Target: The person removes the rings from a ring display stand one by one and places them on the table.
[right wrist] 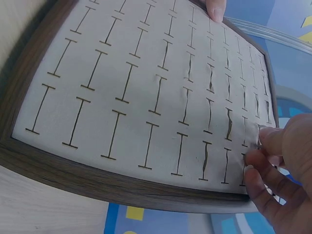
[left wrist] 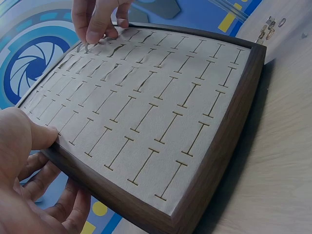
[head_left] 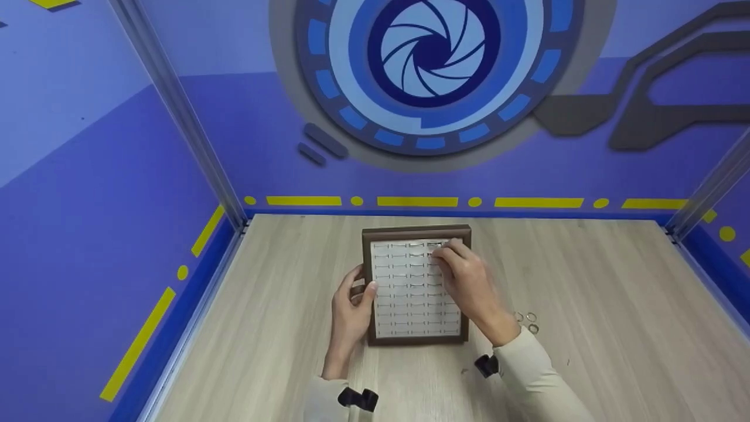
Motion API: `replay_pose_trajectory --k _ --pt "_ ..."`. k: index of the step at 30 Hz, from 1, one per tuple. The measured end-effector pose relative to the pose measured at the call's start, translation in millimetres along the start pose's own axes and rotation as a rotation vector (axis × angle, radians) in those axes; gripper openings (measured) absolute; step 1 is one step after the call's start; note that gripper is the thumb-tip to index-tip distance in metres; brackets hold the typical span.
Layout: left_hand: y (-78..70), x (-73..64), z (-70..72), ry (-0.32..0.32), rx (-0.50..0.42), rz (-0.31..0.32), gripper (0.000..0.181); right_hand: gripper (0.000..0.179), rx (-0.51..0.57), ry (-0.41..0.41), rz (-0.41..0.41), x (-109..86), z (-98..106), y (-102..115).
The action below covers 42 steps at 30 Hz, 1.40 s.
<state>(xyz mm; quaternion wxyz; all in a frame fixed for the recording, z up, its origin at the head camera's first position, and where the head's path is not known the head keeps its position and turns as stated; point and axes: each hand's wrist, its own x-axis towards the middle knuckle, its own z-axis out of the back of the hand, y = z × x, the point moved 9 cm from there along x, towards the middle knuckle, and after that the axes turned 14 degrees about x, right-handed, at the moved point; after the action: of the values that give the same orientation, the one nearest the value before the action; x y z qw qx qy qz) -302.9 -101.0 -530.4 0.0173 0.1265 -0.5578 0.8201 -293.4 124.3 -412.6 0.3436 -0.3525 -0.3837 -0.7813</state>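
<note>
A ring display tray (head_left: 417,287) has a brown wood-look frame and a pale padded insert with rows of I-shaped slits. It stands tilted up, top end away from me. My left hand (head_left: 351,319) grips its left side, thumb on the front edge and fingers behind, as the left wrist view shows. At the tray's upper right corner, my right hand (head_left: 469,278) pinches a small ring (left wrist: 84,48) against the insert. The ring is mostly hidden by the fingertips. Several slits in the upper part gape slightly.
Several loose rings (head_left: 531,317) lie on the wood-grain table (head_left: 597,281) to the right of the tray, beside my right forearm. A blue-purple printed panel (head_left: 234,140) closes off the back, with metal posts at the corners.
</note>
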Motion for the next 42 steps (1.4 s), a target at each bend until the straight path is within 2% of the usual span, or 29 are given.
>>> replay_pose_trajectory --k 21,34,39,42 --pt "-3.1 0.3 0.2 -0.011 0.028 -0.008 0.048 0.022 0.03 -0.026 0.036 -3.4 8 7" --pt "-2.7 0.0 2.2 -0.025 0.008 -0.012 0.048 0.007 0.005 0.03 0.029 -6.5 16 14" --pt "-2.2 1.0 1.4 -0.024 0.003 -0.002 0.049 0.008 0.029 0.055 0.01 -8.5 20 17" --pt "-1.2 1.7 0.4 -0.021 0.002 0.003 0.048 0.016 0.042 0.056 0.016 -10.2 23 19"
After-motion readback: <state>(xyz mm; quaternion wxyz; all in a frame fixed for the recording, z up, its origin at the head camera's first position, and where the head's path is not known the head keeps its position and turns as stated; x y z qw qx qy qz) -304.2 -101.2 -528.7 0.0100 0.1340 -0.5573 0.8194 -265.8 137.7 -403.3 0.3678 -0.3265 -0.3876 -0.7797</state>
